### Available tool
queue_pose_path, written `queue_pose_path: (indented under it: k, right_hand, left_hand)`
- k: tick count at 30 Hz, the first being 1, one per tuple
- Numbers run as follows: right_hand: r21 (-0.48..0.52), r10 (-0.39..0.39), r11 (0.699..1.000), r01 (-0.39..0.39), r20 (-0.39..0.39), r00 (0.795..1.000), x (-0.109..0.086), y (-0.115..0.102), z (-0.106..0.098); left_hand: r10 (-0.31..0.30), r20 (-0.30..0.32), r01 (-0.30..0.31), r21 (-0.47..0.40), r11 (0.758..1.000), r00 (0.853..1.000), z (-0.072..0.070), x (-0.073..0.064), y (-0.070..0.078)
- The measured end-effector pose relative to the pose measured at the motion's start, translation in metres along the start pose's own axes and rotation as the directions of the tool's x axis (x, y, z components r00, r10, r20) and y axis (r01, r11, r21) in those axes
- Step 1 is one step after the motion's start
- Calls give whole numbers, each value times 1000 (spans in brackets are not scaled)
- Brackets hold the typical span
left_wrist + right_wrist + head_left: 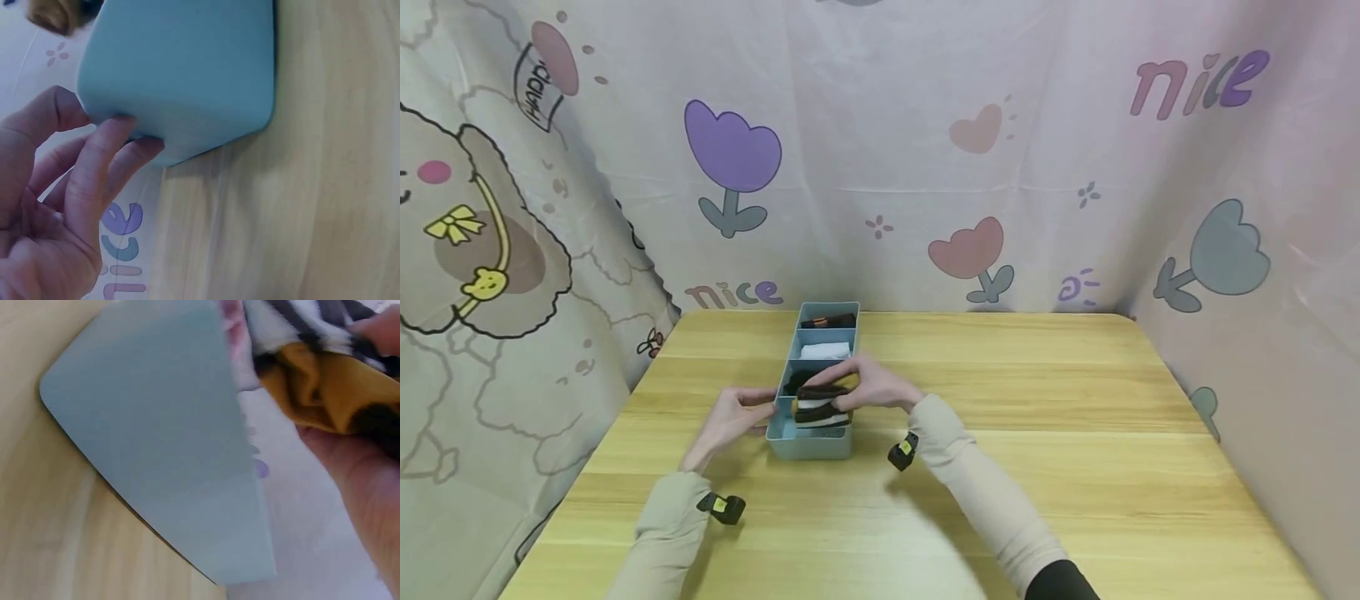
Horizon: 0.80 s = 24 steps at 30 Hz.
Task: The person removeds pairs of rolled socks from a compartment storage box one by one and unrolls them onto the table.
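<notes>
A long pale-blue divided box (808, 447) stands on the table, its compartments running away from me. My left hand (736, 419) holds the box's left side near the front; in the left wrist view its fingers (94, 156) bear against the blue wall (181, 75). Above the front compartments, my right hand (874, 385) grips a folded striped cloth (820, 406) of dark brown, white and mustard. The right wrist view shows the cloth's mustard part (312, 384) between thumb and fingers, beside the box wall (150, 431). The cloth hides part of the front compartment.
Farther back in the box lie a dark cloth (796, 380), a white folded cloth (825, 351) and a dark item with orange bits (829, 322). The wooden table (1000, 483) ends at a printed curtain (865, 167) behind and at both sides.
</notes>
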State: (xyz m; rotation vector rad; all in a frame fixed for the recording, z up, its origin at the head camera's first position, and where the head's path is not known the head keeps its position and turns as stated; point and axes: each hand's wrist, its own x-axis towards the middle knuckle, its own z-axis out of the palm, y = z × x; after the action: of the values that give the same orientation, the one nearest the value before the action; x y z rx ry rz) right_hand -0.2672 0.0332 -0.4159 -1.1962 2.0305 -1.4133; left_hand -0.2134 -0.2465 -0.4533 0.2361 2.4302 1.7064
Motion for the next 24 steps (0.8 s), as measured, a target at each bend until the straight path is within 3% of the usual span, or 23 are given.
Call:
queue_pose_path:
  k: [4,6,13,17,19,22,24]
  right_hand:
    - [132,-9,991,22,-97,995,-16,1,-13]
    - [141,20,990,1,-147,989,-26,6,-21]
    - [108,208,977,-184,-285,936,-69,50,-39]
    - [122,295,955,-270,-313,903,-86,74,-41]
    - [130,307,951,-280,-318,897,-92,81,-41]
    - [140,314,949,-284,-317,895,-97,88,-40]
    - [141,315,948,-284,-316,895,-99,90,-39]
  left_hand:
    - [-1,-9,1,10,1000,1000,-10,-2,2]
    - [-1,-20,2,12,1000,1000,-15,-2,2]
    - [-17,-11,17,57,998,1000,-23,-3,6]
    - [-20,-14,21,83,996,1000,-24,-2,6]
    - [-23,-24,26,110,994,999,-23,-2,7]
    - [46,-73,-24,272,962,996,-15,-7,17]
    - [181,-144,-106,416,903,973,1,-12,32]
